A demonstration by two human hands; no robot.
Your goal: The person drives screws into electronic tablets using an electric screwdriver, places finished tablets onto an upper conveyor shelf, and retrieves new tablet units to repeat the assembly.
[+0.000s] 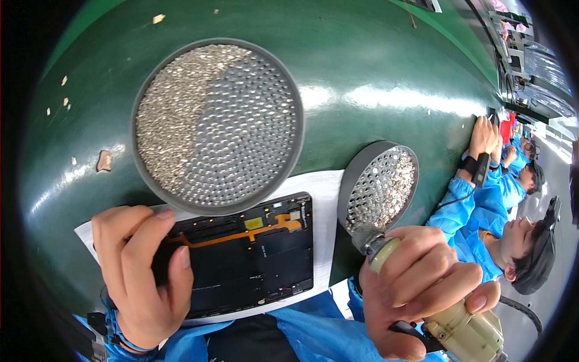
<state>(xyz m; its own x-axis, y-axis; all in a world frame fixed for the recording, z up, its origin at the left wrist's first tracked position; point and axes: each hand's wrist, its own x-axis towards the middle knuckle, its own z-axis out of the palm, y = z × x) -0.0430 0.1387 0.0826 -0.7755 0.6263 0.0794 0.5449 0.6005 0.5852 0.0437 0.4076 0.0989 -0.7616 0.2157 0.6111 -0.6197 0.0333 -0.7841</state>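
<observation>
Our right hand (422, 274) gripped a tool (384, 256); our left hand (140, 271), loosely open, was at a black gadget (241, 265).

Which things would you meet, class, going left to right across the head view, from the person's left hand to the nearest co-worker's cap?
Left hand → opened black device → small round tray → nearest co-worker's cap.

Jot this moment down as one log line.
Left hand: over black device, left end | Right hand: gripping pale power tool, nose by small tray | Large tray: metal bits heaped left
</observation>
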